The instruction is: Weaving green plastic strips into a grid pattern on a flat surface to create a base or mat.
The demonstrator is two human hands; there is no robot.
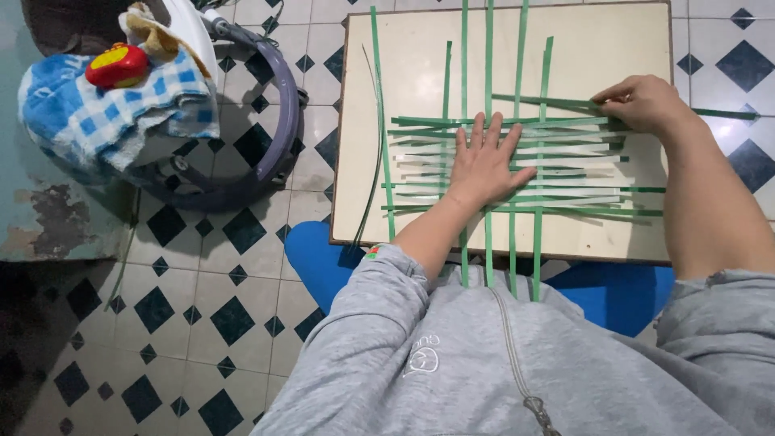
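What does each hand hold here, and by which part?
The right hand pinches a green strip partway along its length. The left hand holds nothing, pressing flat on the woven strips.

Blue checked cloth [97, 105] and red toy [117, 66] — grey ring [282, 105] on tiled floor [202, 323].

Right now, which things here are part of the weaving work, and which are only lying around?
Part of the work:
left hand, flat on the woven strips
right hand, pinching a green strip
board under the weave

Lying around:
loose strip at the board's left edge
checked towel
red toy
purple ring frame
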